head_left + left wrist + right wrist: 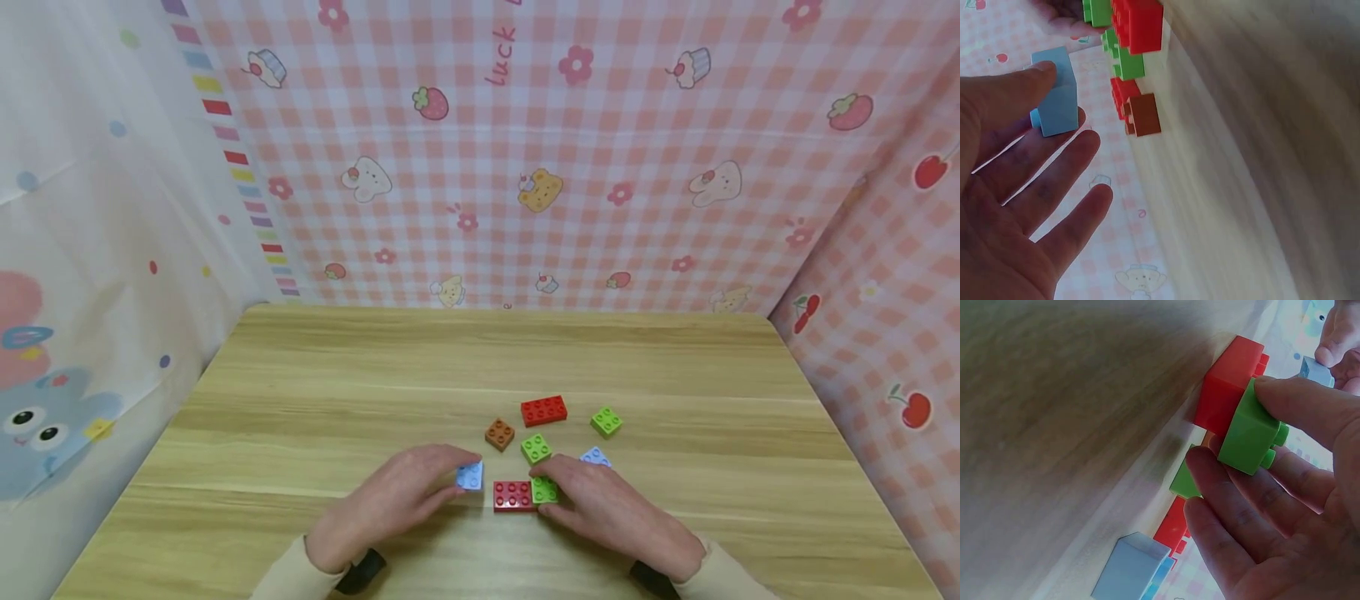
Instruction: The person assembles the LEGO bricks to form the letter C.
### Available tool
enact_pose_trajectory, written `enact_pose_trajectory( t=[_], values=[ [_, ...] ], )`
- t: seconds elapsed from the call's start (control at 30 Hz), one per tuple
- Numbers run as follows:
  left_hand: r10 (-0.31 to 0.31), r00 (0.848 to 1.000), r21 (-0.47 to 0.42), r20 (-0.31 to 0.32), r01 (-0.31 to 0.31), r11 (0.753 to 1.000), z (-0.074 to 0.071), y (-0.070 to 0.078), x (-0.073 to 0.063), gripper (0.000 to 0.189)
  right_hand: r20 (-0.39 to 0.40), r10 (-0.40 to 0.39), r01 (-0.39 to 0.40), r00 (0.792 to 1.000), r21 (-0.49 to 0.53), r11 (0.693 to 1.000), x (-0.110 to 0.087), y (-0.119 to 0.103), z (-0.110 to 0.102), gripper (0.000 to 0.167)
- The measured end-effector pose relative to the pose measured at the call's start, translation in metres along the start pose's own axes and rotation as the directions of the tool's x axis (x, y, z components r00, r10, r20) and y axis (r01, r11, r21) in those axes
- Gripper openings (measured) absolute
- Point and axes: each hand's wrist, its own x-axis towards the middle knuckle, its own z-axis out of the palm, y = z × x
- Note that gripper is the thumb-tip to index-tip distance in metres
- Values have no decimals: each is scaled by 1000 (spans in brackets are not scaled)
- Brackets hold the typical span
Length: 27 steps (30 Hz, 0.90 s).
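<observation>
My left hand [405, 487] pinches a light blue 2x2 toy building brick [470, 477] between thumb and forefinger, and its other fingers are spread in the left wrist view. To the right of that brick lies a red 2x4 brick [512, 497] on the table. A green 2x2 brick [1251, 428] is held between the thumb and fingers of my right hand [600, 504], right at the red brick's right end, overlapping its studs in the head view. Just beyond the right fingertips sits another green brick [536, 449].
Farther back on the wooden table [337, 375] are a brown brick [499, 434], a second red brick [543, 410] and a third green brick [607, 422]. A second light blue brick [596, 457] lies close behind the right hand. Patterned cloth [465, 150] hangs behind the table and along both sides.
</observation>
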Motion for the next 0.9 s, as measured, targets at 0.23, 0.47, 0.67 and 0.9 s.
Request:
enact_pose_trajectory(
  t=[0.23, 0.47, 0.67, 0.9],
  values=[
    [18, 1000, -16, 11, -18, 1000, 9, 4, 3, 41, -6, 0, 0, 1000, 4, 1000, 0, 1, 1, 38],
    [16, 999, -16, 28, -16, 1000, 15, 7, 4, 41, -5, 3, -3, 1000, 11, 1000, -1, 1, 1, 37],
    [-11, 999, -21, 43, 12, 1000, 15, 9, 6, 41, 15, 18, -19, 1000, 18, 1000, -1, 0, 0, 38],
    [-44, 997, -28, 62, 46, 999, 16, 11, 10, 41, 15, 19, -19, 1000, 22, 1000, 0, 0, 0, 38]
  ],
)
